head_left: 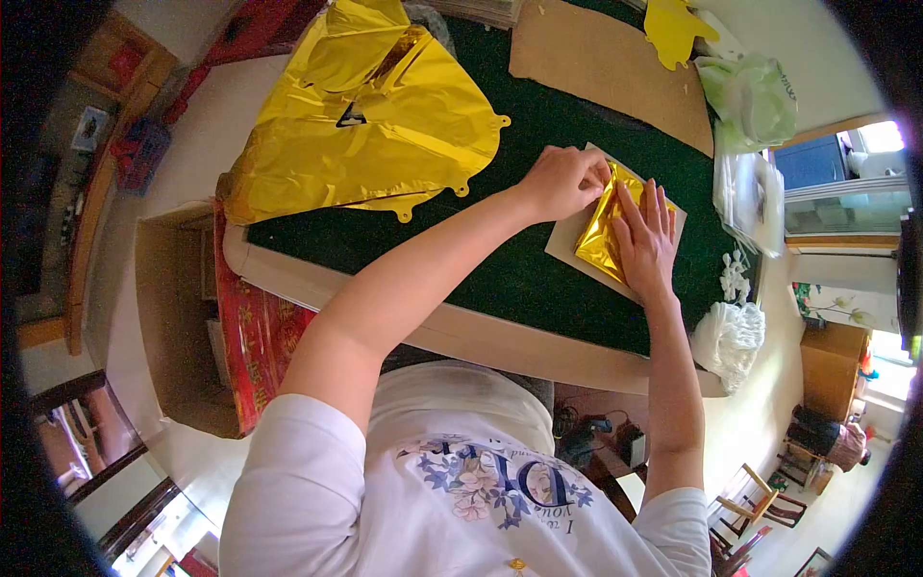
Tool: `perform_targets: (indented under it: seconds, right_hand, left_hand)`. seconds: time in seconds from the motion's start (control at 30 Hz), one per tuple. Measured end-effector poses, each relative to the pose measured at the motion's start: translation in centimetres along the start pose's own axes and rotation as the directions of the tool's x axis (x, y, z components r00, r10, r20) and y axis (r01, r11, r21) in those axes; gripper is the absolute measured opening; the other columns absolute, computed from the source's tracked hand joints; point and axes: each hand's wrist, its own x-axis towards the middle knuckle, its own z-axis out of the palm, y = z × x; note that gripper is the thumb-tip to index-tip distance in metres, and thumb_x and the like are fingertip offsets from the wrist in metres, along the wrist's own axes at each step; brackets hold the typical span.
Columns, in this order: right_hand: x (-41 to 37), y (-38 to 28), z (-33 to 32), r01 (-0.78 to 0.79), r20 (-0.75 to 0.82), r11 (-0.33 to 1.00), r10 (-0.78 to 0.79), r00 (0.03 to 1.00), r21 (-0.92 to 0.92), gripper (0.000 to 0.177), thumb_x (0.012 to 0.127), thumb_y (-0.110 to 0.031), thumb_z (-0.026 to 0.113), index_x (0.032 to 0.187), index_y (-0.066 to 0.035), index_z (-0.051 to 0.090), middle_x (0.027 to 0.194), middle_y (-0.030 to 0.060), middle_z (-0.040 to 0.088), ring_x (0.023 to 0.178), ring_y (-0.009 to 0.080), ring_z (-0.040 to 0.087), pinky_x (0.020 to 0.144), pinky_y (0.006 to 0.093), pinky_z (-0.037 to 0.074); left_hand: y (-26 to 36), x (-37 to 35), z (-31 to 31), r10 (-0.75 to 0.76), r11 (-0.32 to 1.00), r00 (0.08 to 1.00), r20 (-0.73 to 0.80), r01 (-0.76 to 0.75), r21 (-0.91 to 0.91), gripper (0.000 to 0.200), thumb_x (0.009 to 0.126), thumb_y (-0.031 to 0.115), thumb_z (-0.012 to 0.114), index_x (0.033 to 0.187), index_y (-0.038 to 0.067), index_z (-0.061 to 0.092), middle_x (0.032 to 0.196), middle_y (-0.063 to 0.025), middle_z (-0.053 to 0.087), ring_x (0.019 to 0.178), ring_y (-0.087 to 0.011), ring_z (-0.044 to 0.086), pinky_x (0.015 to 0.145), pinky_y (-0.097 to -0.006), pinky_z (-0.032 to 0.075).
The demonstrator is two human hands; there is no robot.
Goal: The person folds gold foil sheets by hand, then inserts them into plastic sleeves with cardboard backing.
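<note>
A folded gold foil balloon point(600, 244) lies on a small piece of grey-brown card point(564, 240) on the dark green table top. My left hand point(565, 183) is closed, its fingertips pinching the far left edge of the folded foil. Flat on top of the foil rests my right hand point(650, 240), fingers stretched out and partly covering it. To the left, a large pile of flattened gold foil balloons point(385, 144) is spread out, with small round tabs along its edge. The underside of the folded foil is hidden.
A brown cardboard sheet point(606, 62) lies at the far side, near a yellow foil piece point(673, 31). Clear and green plastic bags point(748, 96) and a white plastic bundle point(729, 344) line the right edge. An open cardboard box point(178, 317) stands left of the table.
</note>
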Motion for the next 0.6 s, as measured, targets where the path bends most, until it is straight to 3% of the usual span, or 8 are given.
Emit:
perform_targets:
  seconds: [0.27, 0.47, 0.6]
  right_hand:
    - [-0.02, 0.11, 0.24, 0.010, -0.028, 1.000, -0.011, 1.000, -0.021, 0.046, 0.096, -0.041, 0.046, 0.141, -0.031, 0.045, 0.151, 0.0152, 0.030, 0.140, 0.0329, 0.026, 0.114, 0.0490, 0.019]
    - [-0.07, 0.14, 0.21, 0.015, -0.034, 1.000, -0.015, 0.999, -0.009, 0.045, 0.097, -0.041, 0.046, 0.141, -0.031, 0.045, 0.151, 0.0155, 0.030, 0.140, 0.0335, 0.028, 0.114, 0.0493, 0.020]
    - [-0.03, 0.18, 0.26, 0.020, -0.034, 1.000, -0.020, 0.999, -0.011, 0.045, 0.097, -0.041, 0.045, 0.141, -0.031, 0.045, 0.151, 0.0156, 0.030, 0.140, 0.0337, 0.028, 0.114, 0.0493, 0.020]
  left_hand:
    - [-0.36, 0.52, 0.92, -0.021, 0.996, 0.999, -0.042, 0.025, 0.087, 0.019, 0.077, 0.011, 0.070, 0.090, 0.003, 0.059, 0.087, -0.0113, 0.070, 0.086, -0.0226, 0.070, 0.075, -0.0343, 0.056]
    - [-0.18, 0.52, 0.48, -0.028, 1.000, 0.999, -0.021, 0.028, 0.003, 0.019, 0.076, 0.009, 0.069, 0.090, 0.003, 0.058, 0.087, -0.0116, 0.070, 0.085, -0.0225, 0.070, 0.076, -0.0344, 0.056]
    - [-0.12, 0.64, 0.44, -0.040, 0.998, 0.999, 0.009, 0.040, 0.039, 0.019, 0.076, 0.007, 0.068, 0.091, 0.003, 0.058, 0.088, -0.0118, 0.070, 0.085, -0.0229, 0.070, 0.076, -0.0351, 0.056]
